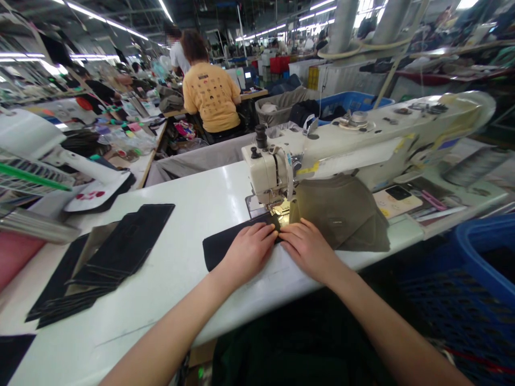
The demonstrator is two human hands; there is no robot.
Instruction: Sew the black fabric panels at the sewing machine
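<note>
A black fabric piece [218, 245] lies on the white table with its right end under the needle area of a sewing machine [263, 179]. My left hand [254, 244] rests over this piece, fingers closed on its near edge just before the presser foot. Close against it, my right hand [303, 244] has its fingertips together at the right end of the same edge. Olive-brown fabric pieces [341, 212] lie just beyond the right hand, beside the machine's lit needle area. The fingertips partly hide the edge they hold.
Stacked black and olive fabric pieces [120, 244] lie left on the table [193, 201]. A phone [398, 198] and a thread cone [478, 166] sit right of the machine. A blue basket [462, 268] stands low at right. A person in yellow [211, 96] sits ahead.
</note>
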